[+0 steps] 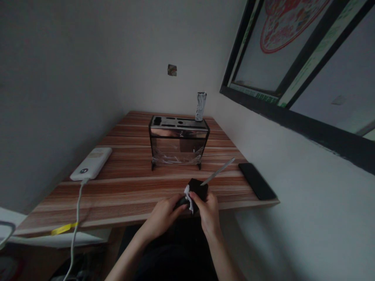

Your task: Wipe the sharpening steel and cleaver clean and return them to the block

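Observation:
My left hand (166, 214) is closed around the dark handle end of a black-handled tool (183, 201) at the table's front edge. Closed on a black square-cornered piece (199, 189) at its other end is my right hand (209, 212), thumb pressing beside a crumpled white wrapping (188, 197). A long thin metal strip (219, 171) slants up and right from the black piece; whether it is a blade I cannot tell. Beyond my hands stands a metal and clear-sided knife rack (180, 132) with clear film around its lower part. A film-wrapped upright handle (200, 106) sticks out of its top right.
A white power bank (93, 163) lies on the left of the wood-grain table (125, 195), its white cable (77, 207) hanging over the front edge past a yellow tag (63, 228). A black phone (256, 180) lies by the right wall, below a dark-framed window (272, 101).

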Tool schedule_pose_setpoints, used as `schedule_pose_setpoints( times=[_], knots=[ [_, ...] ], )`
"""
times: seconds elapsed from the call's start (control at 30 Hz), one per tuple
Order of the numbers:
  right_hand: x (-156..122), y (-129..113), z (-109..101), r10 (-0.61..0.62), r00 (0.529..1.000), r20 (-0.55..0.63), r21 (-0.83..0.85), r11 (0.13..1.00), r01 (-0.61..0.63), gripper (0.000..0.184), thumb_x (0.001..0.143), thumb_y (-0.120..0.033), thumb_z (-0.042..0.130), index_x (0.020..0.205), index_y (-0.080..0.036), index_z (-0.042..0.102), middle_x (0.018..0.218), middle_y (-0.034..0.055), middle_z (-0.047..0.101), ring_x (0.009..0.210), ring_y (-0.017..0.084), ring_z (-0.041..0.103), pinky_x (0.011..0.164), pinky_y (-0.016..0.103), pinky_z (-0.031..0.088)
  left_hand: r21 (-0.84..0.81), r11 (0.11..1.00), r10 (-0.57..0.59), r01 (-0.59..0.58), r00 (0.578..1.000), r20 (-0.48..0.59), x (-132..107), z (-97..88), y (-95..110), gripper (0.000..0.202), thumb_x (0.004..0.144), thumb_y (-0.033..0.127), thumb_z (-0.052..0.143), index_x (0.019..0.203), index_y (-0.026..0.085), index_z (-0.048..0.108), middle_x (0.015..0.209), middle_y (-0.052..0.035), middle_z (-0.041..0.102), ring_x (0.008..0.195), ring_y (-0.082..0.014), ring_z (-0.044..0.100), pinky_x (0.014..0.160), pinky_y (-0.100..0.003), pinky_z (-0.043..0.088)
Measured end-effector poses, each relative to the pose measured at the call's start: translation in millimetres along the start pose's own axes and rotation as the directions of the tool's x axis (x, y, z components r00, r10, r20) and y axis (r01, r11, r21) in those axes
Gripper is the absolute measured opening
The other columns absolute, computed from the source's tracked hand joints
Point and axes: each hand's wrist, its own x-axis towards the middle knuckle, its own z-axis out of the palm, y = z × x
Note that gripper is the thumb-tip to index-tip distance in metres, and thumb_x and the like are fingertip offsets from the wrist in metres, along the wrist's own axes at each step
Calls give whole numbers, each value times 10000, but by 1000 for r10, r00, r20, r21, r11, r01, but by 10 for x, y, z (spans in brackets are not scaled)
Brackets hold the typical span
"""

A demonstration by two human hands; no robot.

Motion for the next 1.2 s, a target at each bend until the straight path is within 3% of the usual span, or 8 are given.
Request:
schedule_pose_setpoints(
  times=[0.27,0.53,0.87,1.2],
  knots=[
    [148,-61,-171,-23,996,-89,63,998,29,290,612,-330,787,809,-136,702,765,56,716,680,170,645,606,256,503,89,996,-13,12,1000,12,-4,-1,15,247,919,379,422,1038,218,567,965,-37,682,897,-213,633,738,-249,412],
    [375,-335,-374,-60,979,-192,159,983,91,310,596,-335,791,816,-145,683,678,24,697,516,127,598,473,232,472,120,992,-38,33,999,32,0,-5,15,236,920,385,413,989,219,565,888,-31,671,853,-211,634,697,-242,395],
    [743,-645,-712,-203,905,-374,191,938,289,317,548,-286,806,814,-150,700,759,11,710,636,128,644,601,247,528,131,991,-48,41,998,49,-13,-20,60,213,918,366,416,930,210,560,841,-29,659,805,-196,623,668,-230,383],
    [727,-687,-684,-245,883,-400,196,918,344,299,573,-334,791,781,-150,679,705,-4,695,607,130,643,593,266,540,131,991,-34,27,998,47,-22,-18,28,217,919,377,417,903,206,549,815,-19,646,775,-188,612,647,-231,360]
  ],
)
